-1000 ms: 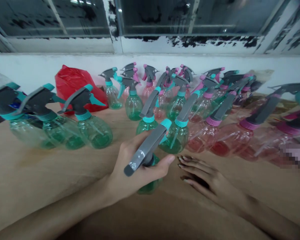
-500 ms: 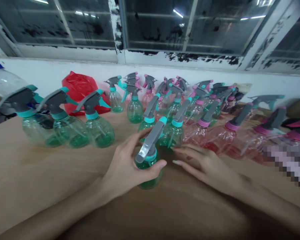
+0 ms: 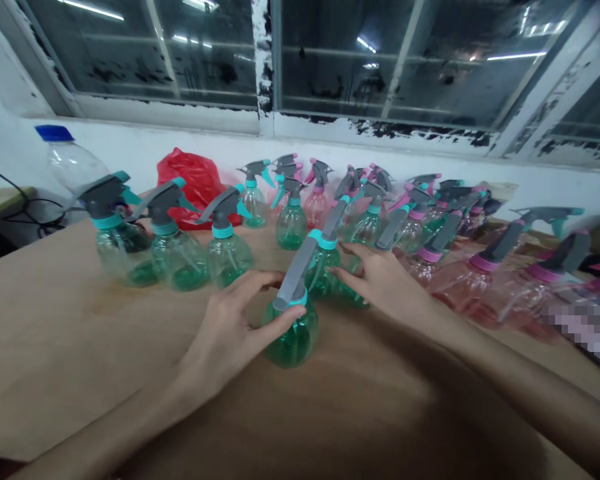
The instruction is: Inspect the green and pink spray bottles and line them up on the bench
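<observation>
In the middle of the wooden table, a green spray bottle (image 3: 296, 340) with a turquoise collar and grey trigger head stands upright. My left hand (image 3: 230, 327) is wrapped round it, thumb on the near side and fingers behind. Farther right, my right hand (image 3: 390, 280) curls its fingers and thumb round the upper part of a second green spray bottle (image 3: 354, 292), partly hiding it. A third green spray bottle (image 3: 323, 273) stands between and behind the two hands.
Three green spray bottles (image 3: 180, 263) form a row at left. Several pink spray bottles (image 3: 467, 287) line the right, with more bottles behind. A red plastic bag (image 3: 193, 180) and a blue-capped bottle (image 3: 73, 157) lie near the wall below the windows.
My right hand has moved forward and closed round the second green spray bottle. The left hand stays on its bottle. The camera view has turned slightly left.
</observation>
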Demonstrator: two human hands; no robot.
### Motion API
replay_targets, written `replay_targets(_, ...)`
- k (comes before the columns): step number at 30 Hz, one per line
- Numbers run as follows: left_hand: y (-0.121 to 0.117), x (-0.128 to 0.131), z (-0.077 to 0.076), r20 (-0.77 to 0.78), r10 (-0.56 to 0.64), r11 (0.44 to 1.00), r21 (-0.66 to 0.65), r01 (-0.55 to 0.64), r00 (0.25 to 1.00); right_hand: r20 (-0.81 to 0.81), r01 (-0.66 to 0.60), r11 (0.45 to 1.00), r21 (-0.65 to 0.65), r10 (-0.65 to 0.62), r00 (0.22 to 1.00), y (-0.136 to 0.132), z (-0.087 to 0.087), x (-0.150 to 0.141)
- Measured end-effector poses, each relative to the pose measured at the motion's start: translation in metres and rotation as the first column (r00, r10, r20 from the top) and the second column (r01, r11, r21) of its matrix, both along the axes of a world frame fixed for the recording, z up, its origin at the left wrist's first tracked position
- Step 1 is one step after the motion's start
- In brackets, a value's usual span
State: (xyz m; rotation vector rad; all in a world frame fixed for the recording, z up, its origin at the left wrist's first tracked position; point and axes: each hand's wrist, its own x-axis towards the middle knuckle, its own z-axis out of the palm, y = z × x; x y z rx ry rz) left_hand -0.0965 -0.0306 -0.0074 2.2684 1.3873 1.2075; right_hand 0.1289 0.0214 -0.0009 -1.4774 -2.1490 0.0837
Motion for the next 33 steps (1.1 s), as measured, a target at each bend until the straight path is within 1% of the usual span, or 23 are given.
replay_targets(3, 0.007, -0.015, 0.002, 0.005, 0.068, 0.997, -0.047, -0.068, 0.998, 0.024, 0.041, 0.997, -0.065, -0.04, 0.999, 0.005, 0.001, -0.007)
replay_targets(6, 0.018, -0.024, 0.003, -0.006, 0.119, 0.991, -0.055, -0.12, 0.993, -0.031, 0.051, 0.979, -0.199, -0.058, 0.998, 0.01, 0.001, -0.013)
replay_targets(8, 0.026, -0.026, 0.003, -0.026, 0.119, 0.993, -0.022, -0.119, 0.993, -0.057, 0.072, 0.961, -0.269, -0.09, 0.994, 0.013, 0.0, -0.017)
replay_targets(10, 0.036, -0.026, 0.003, -0.052, 0.088, 0.996, 0.021, -0.087, 0.995, -0.064, 0.093, 0.949, -0.302, -0.117, 0.991, 0.016, -0.001, -0.021)
replay_targets(12, 0.045, -0.025, 0.004, -0.07, 0.053, 0.998, 0.034, -0.05, 0.996, -0.065, 0.103, 0.941, -0.322, -0.13, 0.989, 0.018, -0.001, -0.024)
replay_targets(16, 0.059, -0.022, 0.006, -0.081, 0.009, 1.0, 0.007, -0.008, 0.997, -0.061, 0.116, 0.921, -0.372, -0.149, 0.987, 0.02, 0.005, -0.028)
replay_targets(22, 0.073, -0.018, 0.008, -0.091, 0.01, 1.0, -0.024, -0.013, 0.996, -0.024, 0.149, 0.897, -0.416, -0.174, 0.984, 0.02, 0.013, -0.03)
replay_targets(29, 0.086, -0.014, 0.01, -0.097, 0.02, 0.999, -0.025, -0.022, 0.995, 0.007, 0.14, 0.896, -0.421, -0.151, 0.988, 0.024, 0.011, -0.029)
replay_targets(33, 0.087, -0.016, 0.008, -0.081, 0.009, 1.0, -0.016, -0.011, 0.997, 0.007, 0.106, 0.896, -0.432, -0.114, 0.993, 0.023, 0.008, -0.025)
